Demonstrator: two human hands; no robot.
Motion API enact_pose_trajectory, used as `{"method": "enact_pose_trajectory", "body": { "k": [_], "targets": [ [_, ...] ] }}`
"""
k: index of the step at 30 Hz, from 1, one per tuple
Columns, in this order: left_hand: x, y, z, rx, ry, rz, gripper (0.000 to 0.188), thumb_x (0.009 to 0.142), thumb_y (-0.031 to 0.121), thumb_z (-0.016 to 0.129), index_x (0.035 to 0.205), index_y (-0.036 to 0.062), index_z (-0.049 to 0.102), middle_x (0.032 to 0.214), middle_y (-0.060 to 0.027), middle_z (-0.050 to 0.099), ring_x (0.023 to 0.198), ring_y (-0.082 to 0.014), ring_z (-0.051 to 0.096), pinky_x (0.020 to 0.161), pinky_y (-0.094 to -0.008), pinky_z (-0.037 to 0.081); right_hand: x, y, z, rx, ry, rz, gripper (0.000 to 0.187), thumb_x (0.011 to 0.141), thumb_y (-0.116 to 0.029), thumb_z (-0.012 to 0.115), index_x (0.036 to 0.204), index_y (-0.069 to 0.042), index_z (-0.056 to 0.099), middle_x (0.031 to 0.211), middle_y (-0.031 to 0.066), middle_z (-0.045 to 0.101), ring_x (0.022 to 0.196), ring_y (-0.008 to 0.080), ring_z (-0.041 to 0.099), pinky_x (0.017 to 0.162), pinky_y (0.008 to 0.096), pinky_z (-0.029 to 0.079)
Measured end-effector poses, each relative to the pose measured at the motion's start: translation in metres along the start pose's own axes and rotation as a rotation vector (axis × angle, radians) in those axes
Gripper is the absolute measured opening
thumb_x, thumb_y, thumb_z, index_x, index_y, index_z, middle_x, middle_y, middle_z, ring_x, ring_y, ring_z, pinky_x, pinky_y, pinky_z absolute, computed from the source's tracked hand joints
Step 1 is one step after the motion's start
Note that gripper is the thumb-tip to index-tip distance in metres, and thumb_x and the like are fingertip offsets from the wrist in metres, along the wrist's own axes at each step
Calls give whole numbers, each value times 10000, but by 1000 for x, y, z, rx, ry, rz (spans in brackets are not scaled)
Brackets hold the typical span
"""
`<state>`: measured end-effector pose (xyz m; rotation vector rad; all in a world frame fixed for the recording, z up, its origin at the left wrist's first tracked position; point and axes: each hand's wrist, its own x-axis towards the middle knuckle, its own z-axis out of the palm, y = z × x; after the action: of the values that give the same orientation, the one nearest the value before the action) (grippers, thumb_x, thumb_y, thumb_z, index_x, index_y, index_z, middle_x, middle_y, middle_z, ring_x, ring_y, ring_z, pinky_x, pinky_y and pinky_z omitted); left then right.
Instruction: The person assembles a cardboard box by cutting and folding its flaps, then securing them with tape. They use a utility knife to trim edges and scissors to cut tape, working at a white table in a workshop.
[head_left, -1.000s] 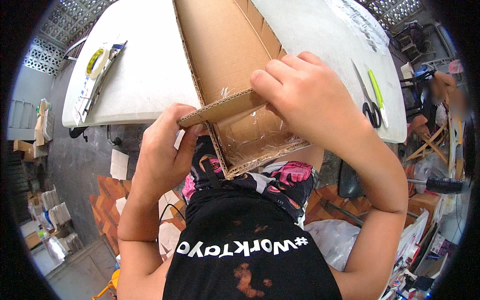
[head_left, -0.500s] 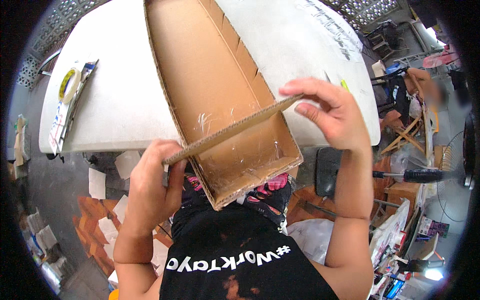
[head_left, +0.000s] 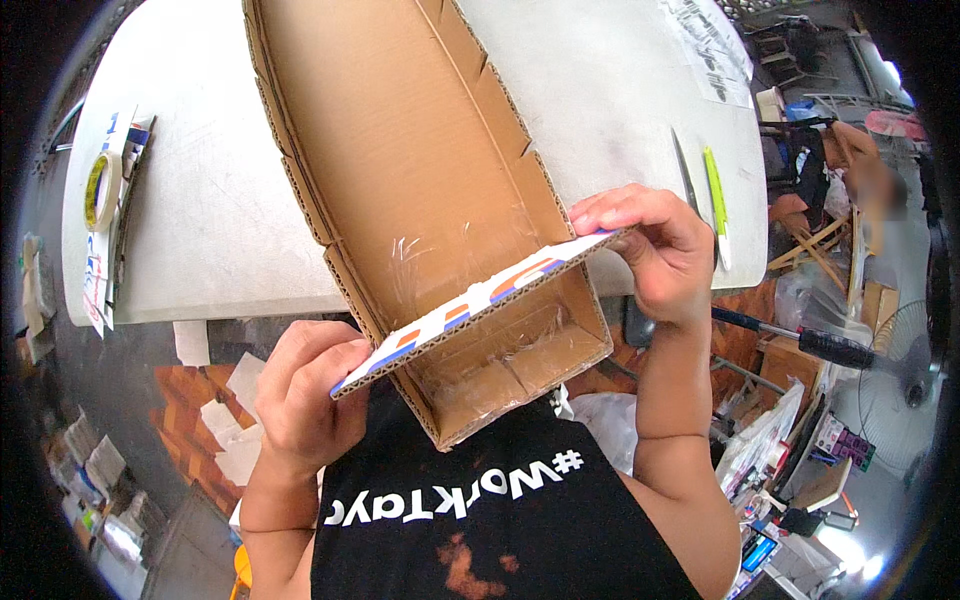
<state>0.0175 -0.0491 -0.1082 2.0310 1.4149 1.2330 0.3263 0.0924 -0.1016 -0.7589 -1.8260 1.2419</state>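
A long, shallow cardboard tray (head_left: pixel 400 130) lies on the white table, its near end jutting past the table's front edge toward my body. Clear tape glints on its inside near that end. Across the tray, I hold a narrow cardboard strip (head_left: pixel 480 300) by its two ends; its upper face is printed white, blue and orange. My left hand (head_left: pixel 312 385) pinches the strip's left end, thumb hidden beneath. The right end sits between the thumb and fingers of my right hand (head_left: pixel 655 250).
On the white table (head_left: pixel 200 270) a tape roll (head_left: pixel 101 192) rests on printed strips at the left. A yellow-green cutter (head_left: pixel 716 195) and a pointed blade (head_left: pixel 684 165) lie at the right. Beyond are a standing fan (head_left: pixel 910 370), a seated person (head_left: pixel 850 165) and floor scraps (head_left: pixel 235 440).
The strip has tilted so that its printed face now shows instead of plain brown. The tray and both hands sit slightly lower in view, and the cutter has come into fuller sight.
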Motion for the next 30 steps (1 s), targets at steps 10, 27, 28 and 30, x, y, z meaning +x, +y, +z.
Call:
{"method": "enact_pose_trajectory", "body": {
  "k": [10,27,28,30],
  "targets": [
    [5,0,-4,22,-79,21,322,813,26,748,1084,14,574,922,-167,667,782,-318,683,677,-413,554,7,1,-7,-75,-73,27,384,672,238,592,942,-23,666,936,159,740,920,305,741,849,401,596],
    [11,7,-9,49,-209,-69,372,721,79,778,1026,-6,583,921,-177,666,783,-337,681,661,-429,543,14,-5,-8,-149,-145,5,376,553,90,744,913,21,661,889,176,718,853,330,744,777,389,609],
    [11,8,-9,50,-214,-65,382,717,85,782,1028,-6,580,923,-178,666,783,-338,680,661,-427,543,13,-6,-8,-169,-144,15,376,554,94,735,915,15,662,894,171,718,856,325,743,777,382,604],
    [11,8,-9,49,-219,-69,394,718,71,784,1044,1,575,930,-179,665,775,-341,674,660,-429,541,12,-8,-6,-205,-136,32,378,557,102,716,918,3,664,904,160,718,864,314,740,776,366,595]
  ]
}}
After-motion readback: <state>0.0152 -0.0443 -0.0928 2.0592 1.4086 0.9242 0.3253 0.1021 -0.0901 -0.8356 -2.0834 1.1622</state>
